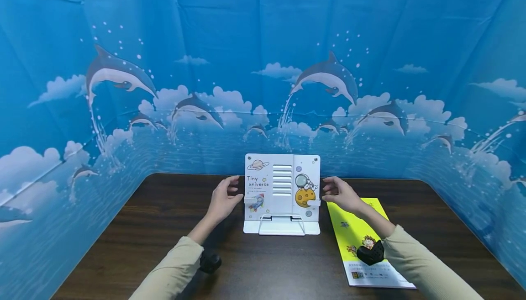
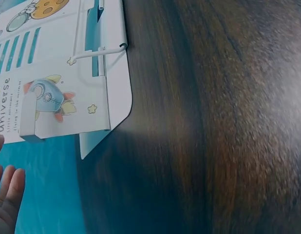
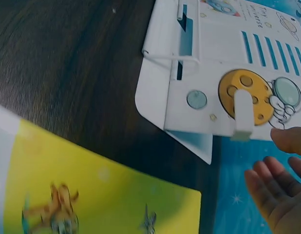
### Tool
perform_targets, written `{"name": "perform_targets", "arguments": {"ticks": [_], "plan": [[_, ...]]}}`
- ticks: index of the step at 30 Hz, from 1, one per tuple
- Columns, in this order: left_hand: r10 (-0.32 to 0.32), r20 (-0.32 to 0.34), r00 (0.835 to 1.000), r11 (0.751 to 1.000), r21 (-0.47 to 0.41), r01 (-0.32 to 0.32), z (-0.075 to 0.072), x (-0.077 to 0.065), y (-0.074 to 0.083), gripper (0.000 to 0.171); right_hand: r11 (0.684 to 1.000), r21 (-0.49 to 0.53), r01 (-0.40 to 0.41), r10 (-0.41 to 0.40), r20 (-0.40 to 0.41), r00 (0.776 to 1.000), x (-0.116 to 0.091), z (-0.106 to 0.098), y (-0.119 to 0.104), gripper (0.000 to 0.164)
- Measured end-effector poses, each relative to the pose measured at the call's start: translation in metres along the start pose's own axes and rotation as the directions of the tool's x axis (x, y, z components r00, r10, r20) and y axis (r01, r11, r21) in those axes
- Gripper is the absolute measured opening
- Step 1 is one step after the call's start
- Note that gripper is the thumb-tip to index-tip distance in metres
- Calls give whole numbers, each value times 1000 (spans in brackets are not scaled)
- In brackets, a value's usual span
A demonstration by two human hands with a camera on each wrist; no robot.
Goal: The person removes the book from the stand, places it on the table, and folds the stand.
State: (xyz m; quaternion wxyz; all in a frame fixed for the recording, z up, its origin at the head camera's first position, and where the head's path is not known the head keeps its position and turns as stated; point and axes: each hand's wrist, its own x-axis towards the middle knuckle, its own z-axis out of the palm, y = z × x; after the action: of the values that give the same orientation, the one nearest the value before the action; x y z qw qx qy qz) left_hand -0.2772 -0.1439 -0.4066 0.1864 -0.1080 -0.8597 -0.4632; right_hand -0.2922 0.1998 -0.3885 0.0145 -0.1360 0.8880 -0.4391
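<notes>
A white book stand [image 1: 282,206] with space drawings and the words "Tiny universe" stands upright on the dark table, its plate leaning on a base. Slots run through its middle, a wire ledge [image 1: 281,234] sits in front, and a small clip [image 3: 244,114] shows at each side. Beside the stand's left edge is my left hand [image 1: 223,200], fingers loosely bent and holding nothing. On the other side my right hand [image 1: 342,195] is held likewise, thumb and fingers apart. Both hands appear just off the stand's edges; whether a thumb touches is hard to tell.
To the right, partly under my right forearm, lies a yellow book [image 1: 343,234] with cartoon figures and a white lower band. Black wrist devices [image 1: 371,253] hang by both sleeves. A blue dolphin-print curtain [image 1: 263,85] borders the brown wooden table [image 1: 144,227] at the back and sides.
</notes>
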Motion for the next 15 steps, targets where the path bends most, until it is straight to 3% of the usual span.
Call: {"name": "perform_targets", "arguments": {"ticks": [7, 15], "plan": [[-7, 11, 1000, 999, -45, 7, 10, 1, -1, 46, 996, 76, 42, -37, -74, 997, 2, 16, 0, 41], [-35, -34, 999, 997, -66, 33, 20, 3, -2, 45, 996, 58, 64, -49, -232, 971, 7, 34, 7, 37]]}}
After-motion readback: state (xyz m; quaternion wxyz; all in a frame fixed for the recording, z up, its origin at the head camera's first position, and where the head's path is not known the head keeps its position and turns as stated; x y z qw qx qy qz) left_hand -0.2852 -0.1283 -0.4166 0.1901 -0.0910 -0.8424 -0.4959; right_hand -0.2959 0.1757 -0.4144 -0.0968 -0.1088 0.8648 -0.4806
